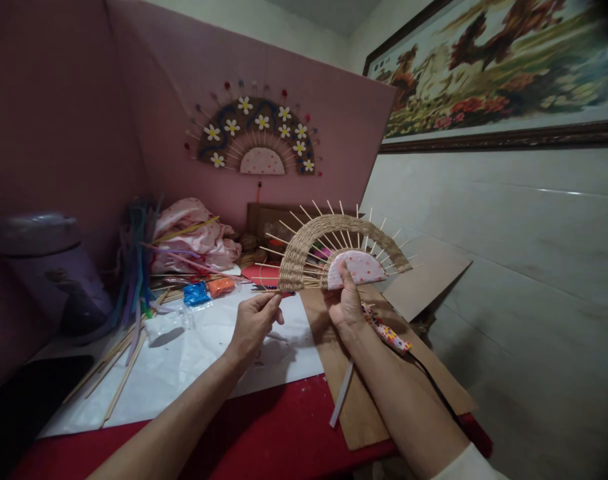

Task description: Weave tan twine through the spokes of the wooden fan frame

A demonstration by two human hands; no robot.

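Above the table I hold up a half-round woven fan [293,257] of tan cord, with thin wooden sticks poking out past its curved edge. A pink half-circle with red dots [360,267] forms its centre. My right hand [347,307] is closed on this centre, thumb on the front and fingers behind. At the fan's lower left corner my left hand [257,327] is closed in a pinch. A faint thin strand loops near that corner; whether the fingertips also hold it, I cannot tell.
A finished-looking fan with white flowers [263,122] hangs on the pink board [344,120]. Blue [197,293] and orange packets [221,287], wooden sticks [127,380] and pink cloth [194,233] lie at left. A glue gun [389,333] rests on brown cardboard [364,420].
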